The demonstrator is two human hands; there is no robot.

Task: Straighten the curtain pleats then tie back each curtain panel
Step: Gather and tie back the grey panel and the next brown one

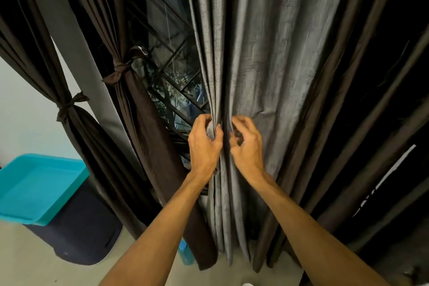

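Note:
A grey curtain panel (pixel 262 58) hangs loose in the middle, falling in long pleats to the floor. My left hand (pixel 204 144) grips the gathered pleats at the panel's left edge, fingers curled round the folds. Right beside it, my right hand (pixel 246 144) pinches the neighbouring pleat with curled fingers. To the left, two dark brown panels hang tied back: one (pixel 141 118) held by a knotted brown tie (pixel 119 71), the other (pixel 88 137) by a second tie (pixel 69 105). More dark brown folds (pixel 348 111) hang loose on the right.
A barred window (pixel 171 58) shows between the brown and grey panels. A turquoise tray (pixel 39 188) sits on a dark bin (pixel 79 234) at lower left, on a pale floor (pixel 30 260). A small blue object (pixel 185 253) stands at the curtain foot.

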